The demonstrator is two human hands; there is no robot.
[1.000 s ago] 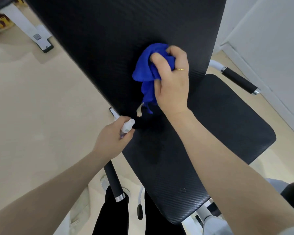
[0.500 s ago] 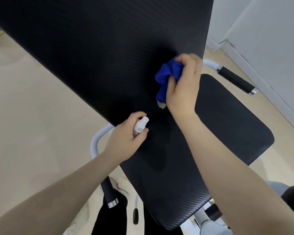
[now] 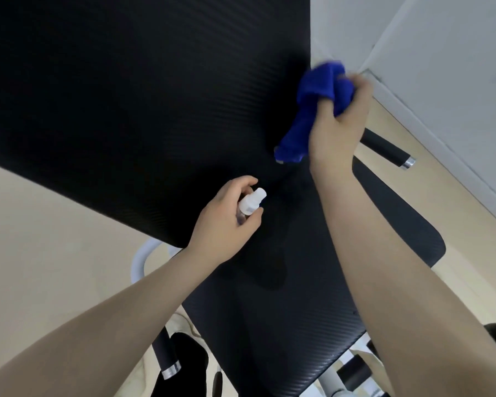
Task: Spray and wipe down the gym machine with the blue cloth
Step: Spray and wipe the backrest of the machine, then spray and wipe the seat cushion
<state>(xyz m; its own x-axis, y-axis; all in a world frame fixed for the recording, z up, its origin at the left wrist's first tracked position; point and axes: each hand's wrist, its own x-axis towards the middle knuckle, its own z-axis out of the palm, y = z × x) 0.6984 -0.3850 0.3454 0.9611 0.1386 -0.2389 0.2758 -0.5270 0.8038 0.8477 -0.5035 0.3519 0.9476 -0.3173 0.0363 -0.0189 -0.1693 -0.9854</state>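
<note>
The gym machine's black textured back pad (image 3: pixel 126 96) fills the upper left, and its black seat pad (image 3: pixel 284 310) runs down the middle. My right hand (image 3: pixel 338 124) grips the bunched blue cloth (image 3: pixel 312 110) at the back pad's right edge, the cloth blurred and hanging down below my fingers. My left hand (image 3: pixel 226 222) holds a small spray bottle with a white nozzle (image 3: pixel 251 203), just above the gap where the two pads meet.
A black-gripped handle with a chrome end (image 3: pixel 390 149) sticks out to the right of the seat, another (image 3: pixel 165 359) at lower left beside a white frame tube (image 3: pixel 138 262). A white wall and baseboard (image 3: pixel 441 110) stand at right. Beige floor (image 3: pixel 40 253) lies to the left.
My right hand has swept the blue cloth across the back pad from its middle to its right edge. My left hand with the spray bottle has drifted slightly right.
</note>
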